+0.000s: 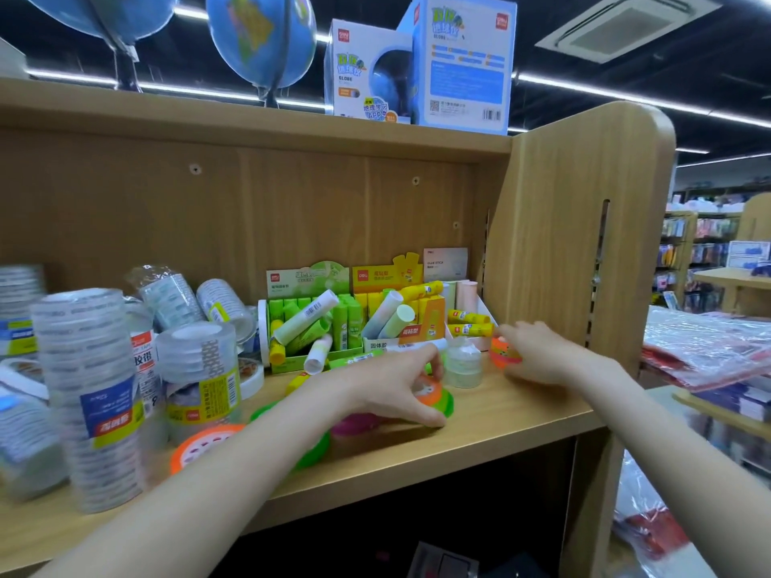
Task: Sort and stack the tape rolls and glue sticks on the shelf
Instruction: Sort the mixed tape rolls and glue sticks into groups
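Note:
My left hand [392,385] grips an orange-and-green tape roll [438,397] lying on the wooden shelf [500,415]; a pink roll [354,425] lies under my wrist. My right hand [538,352] holds a small orange roll [502,352] near the shelf's right wall. Between the hands stands a short stack of clear tape [464,362]. Another orange roll [204,446] and a green one [311,450] lie near my left forearm. Wrapped clear tape stacks [96,394] crowd the left. Green [311,323] and yellow [400,314] glue stick boxes stand at the back.
The shelf's right side panel [575,227] stands close to my right hand. Globes [260,35] and globe boxes [417,64] sit on the top board. A lower table with red plastic-wrapped packs [705,352] lies to the right.

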The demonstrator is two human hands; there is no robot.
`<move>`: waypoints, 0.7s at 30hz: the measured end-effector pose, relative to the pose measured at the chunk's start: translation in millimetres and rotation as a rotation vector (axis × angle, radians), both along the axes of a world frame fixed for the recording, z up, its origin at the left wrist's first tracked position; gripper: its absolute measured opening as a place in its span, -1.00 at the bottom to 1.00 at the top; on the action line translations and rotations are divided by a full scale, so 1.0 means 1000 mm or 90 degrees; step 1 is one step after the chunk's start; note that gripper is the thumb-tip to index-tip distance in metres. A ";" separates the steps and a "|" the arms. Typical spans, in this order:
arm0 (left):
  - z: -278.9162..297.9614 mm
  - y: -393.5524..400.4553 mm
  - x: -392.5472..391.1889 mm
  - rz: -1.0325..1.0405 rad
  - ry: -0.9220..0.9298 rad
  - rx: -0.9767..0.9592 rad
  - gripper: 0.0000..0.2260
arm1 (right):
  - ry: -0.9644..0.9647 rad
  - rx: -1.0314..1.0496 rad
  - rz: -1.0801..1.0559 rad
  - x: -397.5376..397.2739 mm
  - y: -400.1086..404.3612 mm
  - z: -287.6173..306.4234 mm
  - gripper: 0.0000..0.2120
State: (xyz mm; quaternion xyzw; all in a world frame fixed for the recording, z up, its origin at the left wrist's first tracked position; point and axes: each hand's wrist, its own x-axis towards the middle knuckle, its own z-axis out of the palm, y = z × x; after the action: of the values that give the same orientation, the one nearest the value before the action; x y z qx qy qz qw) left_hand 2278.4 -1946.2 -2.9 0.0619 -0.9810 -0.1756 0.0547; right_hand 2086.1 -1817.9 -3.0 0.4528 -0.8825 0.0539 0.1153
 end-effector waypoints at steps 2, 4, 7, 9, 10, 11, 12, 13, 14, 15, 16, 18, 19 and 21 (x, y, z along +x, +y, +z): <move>-0.001 0.000 0.001 -0.009 0.012 0.010 -0.61 | -0.009 -0.013 -0.002 -0.001 -0.002 -0.008 -0.62; -0.002 -0.002 0.003 -0.004 0.046 0.040 -0.62 | -0.032 -0.079 0.011 0.000 0.002 -0.007 -0.62; 0.008 -0.005 0.012 0.028 0.147 0.077 -0.64 | -0.104 -0.097 0.009 0.002 0.008 -0.005 -0.56; 0.020 -0.009 0.020 0.059 0.197 0.077 -0.65 | -0.133 -0.119 -0.001 0.005 0.010 -0.008 -0.57; 0.025 -0.012 0.024 0.075 0.201 0.073 -0.65 | -0.142 -0.130 0.002 0.006 0.010 -0.010 -0.58; 0.029 -0.016 0.027 0.092 0.190 0.065 -0.65 | -0.153 -0.141 0.013 0.007 0.009 -0.012 -0.59; 0.030 -0.020 0.031 0.106 0.170 0.052 -0.66 | -0.165 -0.152 0.026 0.008 0.008 -0.013 -0.60; 0.031 -0.023 0.035 0.118 0.149 0.034 -0.66 | -0.172 -0.165 0.035 0.009 0.007 -0.014 -0.62; 0.031 -0.024 0.040 0.129 0.129 0.017 -0.66 | -0.173 -0.181 0.039 0.010 0.006 -0.015 -0.64; 0.031 -0.025 0.045 0.136 0.112 0.004 -0.66 | -0.172 -0.195 0.039 0.010 0.006 -0.015 -0.66; 0.032 -0.026 0.051 0.137 0.096 -0.004 -0.66 | -0.181 -0.207 0.039 0.011 0.008 -0.016 -0.67; 0.033 -0.027 0.064 0.130 0.056 -0.012 -0.65 | -0.181 -0.257 0.052 0.014 0.012 -0.018 -0.69; 0.034 -0.027 0.070 0.125 0.036 -0.015 -0.64 | -0.154 -0.311 0.064 0.016 0.014 -0.019 -0.71; 0.033 -0.027 0.076 0.122 -0.001 -0.023 -0.60 | -0.099 -0.449 0.110 0.028 0.017 -0.014 -0.72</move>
State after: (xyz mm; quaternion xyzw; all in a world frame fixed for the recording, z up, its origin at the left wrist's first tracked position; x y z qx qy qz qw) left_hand 2354.9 -1973.2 30.1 0.1549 -0.9736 -0.1514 0.0716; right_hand 2113.7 -1800.5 -16.8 0.4527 -0.7741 0.3987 0.1921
